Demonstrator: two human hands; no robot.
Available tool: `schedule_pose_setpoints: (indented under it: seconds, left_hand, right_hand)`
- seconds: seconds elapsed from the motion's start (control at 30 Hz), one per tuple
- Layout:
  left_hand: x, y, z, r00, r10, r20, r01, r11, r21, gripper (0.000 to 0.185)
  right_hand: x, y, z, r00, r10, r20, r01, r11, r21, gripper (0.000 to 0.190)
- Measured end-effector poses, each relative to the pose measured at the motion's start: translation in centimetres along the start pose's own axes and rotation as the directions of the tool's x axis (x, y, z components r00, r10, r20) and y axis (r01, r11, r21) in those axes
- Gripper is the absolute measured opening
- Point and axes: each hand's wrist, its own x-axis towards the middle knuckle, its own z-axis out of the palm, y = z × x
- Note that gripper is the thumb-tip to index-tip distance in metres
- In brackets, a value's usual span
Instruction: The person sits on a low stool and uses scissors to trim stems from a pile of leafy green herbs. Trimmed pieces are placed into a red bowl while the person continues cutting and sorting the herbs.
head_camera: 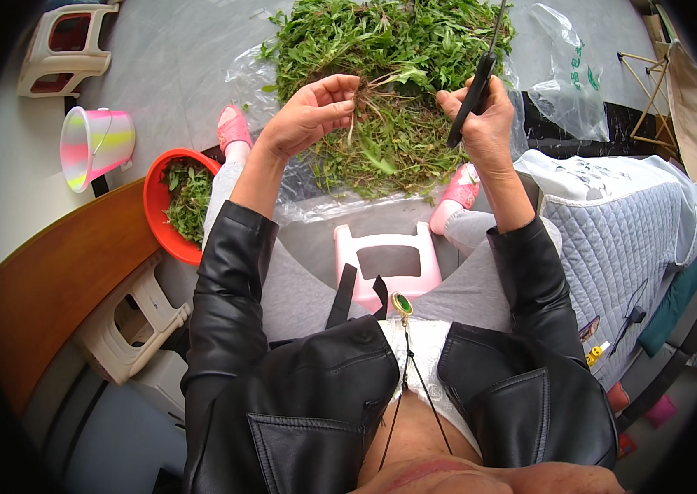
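Pinched between the thumb and fingers of my left hand (314,114) is a leafy green plant (388,86), its brownish root end at the fingertips and its stems spread to the right. My right hand (487,120) grips a black-handled cutting tool (475,99). Its thin metal blade points up and away; seen edge-on, I cannot tell whether it is a knife or scissors. Beneath and beyond both hands lies a large heap of leafy greens (336,37). Closer to me, a looser pile of trimmings and yellowed stems (385,160) rests on clear plastic sheeting (305,207).
A red basin (154,204) with greens stands at my left, near a striped bucket (98,148) lying on its side. A pink stool (388,238) sits between my legs. On the right are a quilt-covered sofa (608,247), a plastic bag (571,80) and a folding chair (691,111).
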Motion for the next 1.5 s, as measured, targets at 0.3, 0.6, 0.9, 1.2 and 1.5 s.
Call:
schedule_pose_setpoints:
  seconds: [0.3, 0.6, 0.9, 1.2, 1.5]
  left_hand:
    - [1.7, -0.8, 1.6, 1.000, -0.023, 0.010, 0.023, 0.999, 0.039, 0.043]
    - [3.0, -2.6, 3.6, 0.998, -0.036, -0.050, 0.042, 0.992, 0.123, 0.039]
    - [3.0, -2.5, 3.7, 0.999, 0.005, -0.050, 0.004, 0.987, 0.162, 0.035]
    - [2.8, -2.5, 3.6, 1.000, 0.003, -0.014, 0.000, 0.978, 0.209, 0.041]
    - [3.0, -2.8, 2.5, 0.999, -0.048, -0.017, 0.050, 0.881, 0.470, 0.034]
  right_hand:
    - [-1.8, -0.5, 1.5, 0.984, 0.038, 0.175, -0.046, 0.998, 0.040, 0.039]
    - [-2.7, 1.0, 2.5, 0.978, 0.088, 0.189, -0.044, 0.974, -0.224, 0.042]
    - [-2.8, 1.0, 2.8, 0.966, 0.200, 0.167, -0.180, 0.976, -0.124, 0.040]
    - [-2.2, 0.8, 2.1, 0.955, 0.216, 0.201, -0.196, 0.974, -0.115, 0.037]
    - [-0.7, 0.8, 0.3, 0.943, 0.253, 0.214, -0.237, 0.967, -0.097, 0.037]
